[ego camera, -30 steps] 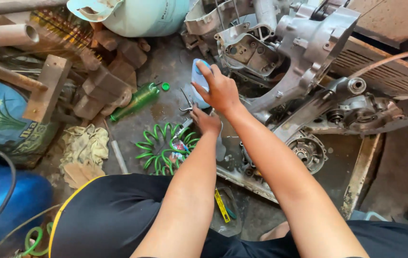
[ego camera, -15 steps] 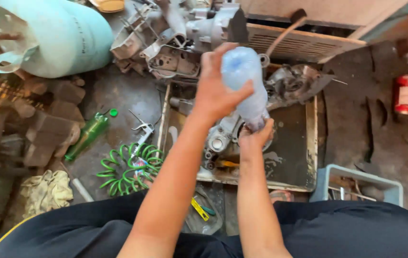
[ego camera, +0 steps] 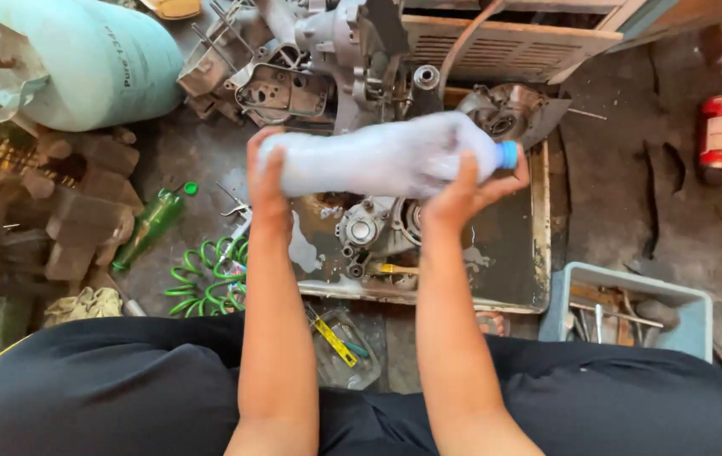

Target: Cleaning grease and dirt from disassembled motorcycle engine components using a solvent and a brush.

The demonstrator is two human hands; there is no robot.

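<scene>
I'm holding a clear plastic bottle (ego camera: 378, 156) sideways in both hands, up above a grimy metal tray (ego camera: 538, 253) on the floor. My left hand (ego camera: 266, 181) is wrapping round the bottle's base end, fingers closed on it. My right hand (ego camera: 471, 190) is gripping the neck end, with the blue cap (ego camera: 507, 154) poking out just past my thumb. The bottle is looking blurred, so I cannot tell what is inside it.

Below my hands, engine parts (ego camera: 378, 228) are sitting in the tray, with a yellow-handled tool (ego camera: 395, 269) lying just beside them. Beyond my hands, farther from me, a big grey engine casing (ego camera: 327, 59) is resting against a slatted wooden pallet (ego camera: 504, 38).

Out past my left hand, a green glass bottle (ego camera: 149, 224) is lying on the floor, and a green coiled hose (ego camera: 204, 274) is sitting nearer to me, between that bottle and the tray. Farther off on that side a pale green gas cylinder (ego camera: 82, 63) is lying on its side, with wooden blocks (ego camera: 82, 219) near it.

Out past my right hand, a grey-blue plastic bin (ego camera: 631, 283) of tools is standing just beside the tray's corner. A red spray can (ego camera: 717, 135) is lying well apart, at the far right. Under my forearms, near my lap, a clear dish (ego camera: 344, 346) is holding a small yellow tool.
</scene>
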